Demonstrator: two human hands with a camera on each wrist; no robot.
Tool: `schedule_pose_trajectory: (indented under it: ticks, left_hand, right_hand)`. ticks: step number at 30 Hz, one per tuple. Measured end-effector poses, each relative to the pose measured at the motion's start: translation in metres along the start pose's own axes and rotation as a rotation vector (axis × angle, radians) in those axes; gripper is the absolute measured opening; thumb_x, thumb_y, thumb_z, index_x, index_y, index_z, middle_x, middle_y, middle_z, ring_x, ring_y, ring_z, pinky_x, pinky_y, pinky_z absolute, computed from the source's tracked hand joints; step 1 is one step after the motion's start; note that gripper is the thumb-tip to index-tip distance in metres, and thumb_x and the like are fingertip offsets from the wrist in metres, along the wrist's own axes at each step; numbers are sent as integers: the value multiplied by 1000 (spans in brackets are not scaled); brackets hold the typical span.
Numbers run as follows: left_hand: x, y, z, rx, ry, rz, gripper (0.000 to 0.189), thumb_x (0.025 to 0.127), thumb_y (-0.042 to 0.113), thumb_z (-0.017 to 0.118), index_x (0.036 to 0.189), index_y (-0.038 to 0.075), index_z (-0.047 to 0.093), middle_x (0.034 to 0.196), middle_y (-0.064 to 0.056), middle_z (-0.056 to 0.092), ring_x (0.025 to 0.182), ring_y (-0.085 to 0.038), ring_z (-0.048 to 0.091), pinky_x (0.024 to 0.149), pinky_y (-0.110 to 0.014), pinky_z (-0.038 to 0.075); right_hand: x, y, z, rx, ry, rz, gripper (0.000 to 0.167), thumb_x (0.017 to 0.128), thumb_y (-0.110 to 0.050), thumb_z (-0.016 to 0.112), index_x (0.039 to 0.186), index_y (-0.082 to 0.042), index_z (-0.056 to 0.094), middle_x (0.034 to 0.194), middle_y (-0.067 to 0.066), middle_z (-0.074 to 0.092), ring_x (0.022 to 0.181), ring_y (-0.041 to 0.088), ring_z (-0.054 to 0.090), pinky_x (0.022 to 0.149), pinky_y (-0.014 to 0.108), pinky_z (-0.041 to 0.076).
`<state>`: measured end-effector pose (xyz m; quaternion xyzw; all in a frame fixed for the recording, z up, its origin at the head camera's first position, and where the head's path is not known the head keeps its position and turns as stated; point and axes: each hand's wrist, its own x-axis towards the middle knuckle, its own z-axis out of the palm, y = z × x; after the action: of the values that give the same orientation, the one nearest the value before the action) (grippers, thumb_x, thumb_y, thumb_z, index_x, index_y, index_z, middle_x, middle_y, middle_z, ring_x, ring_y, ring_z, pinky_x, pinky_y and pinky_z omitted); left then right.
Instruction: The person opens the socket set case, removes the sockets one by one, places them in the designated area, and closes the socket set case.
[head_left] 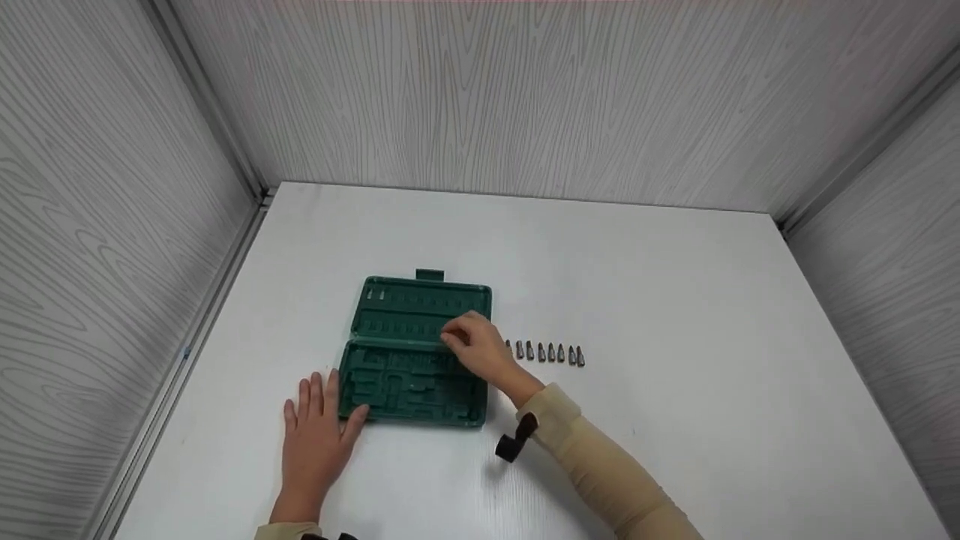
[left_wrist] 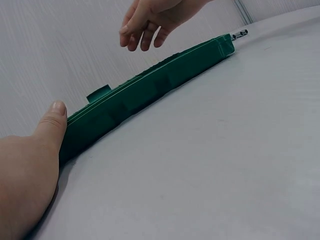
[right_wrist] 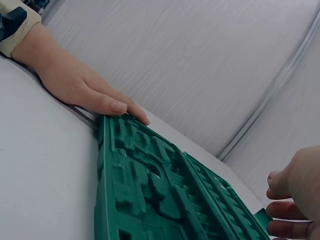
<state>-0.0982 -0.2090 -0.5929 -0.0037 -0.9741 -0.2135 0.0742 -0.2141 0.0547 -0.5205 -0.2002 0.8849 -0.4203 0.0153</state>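
Observation:
A green plastic case (head_left: 412,421) lies unfolded on the white table, with moulded slots in both halves. Two small metal bits (head_left: 376,295) sit at the upper left of its far half. My left hand (head_left: 315,442) rests flat at the near left corner, fingers straight, thumb against the case edge (left_wrist: 115,107). Over the middle right of the case hovers my right hand (head_left: 480,349), thumb and index fingertips close together. The right wrist view shows its curled fingers (right_wrist: 287,210); whether a small bit is between them cannot be made out.
To the right of the case, several metal screwdriver bits (head_left: 551,352) stand in a row on the table (head_left: 675,315). A latch tab (head_left: 430,274) sticks out from the far edge of the case. Wood-grain panels (head_left: 480,97) enclose the table at the back and sides.

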Motion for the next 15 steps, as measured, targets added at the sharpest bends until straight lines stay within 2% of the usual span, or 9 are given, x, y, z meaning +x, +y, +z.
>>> schedule_pose_trajectory:
  ticks: [8,15]
  left_hand:
    - [1,0,1,17,5,1,81,92,60,38,149,7,16,150,-24,15,139,-39,8,107,-56,0]
    - [-1,0,-1,26,-10,-8,81,92,61,37,149,7,16,150,-25,16,139,-39,8,107,-57,0]
  right_hand:
    - [20,-15,27,-8,-40,-39,24,95,-23,55,112,-8,63,98,-3,56,84,9,52,73,23,46]
    - [36,-23,46,1,-23,-49,25,95,-20,55,113,-5,63,95,-1,57,81,9,51,71,22,45]
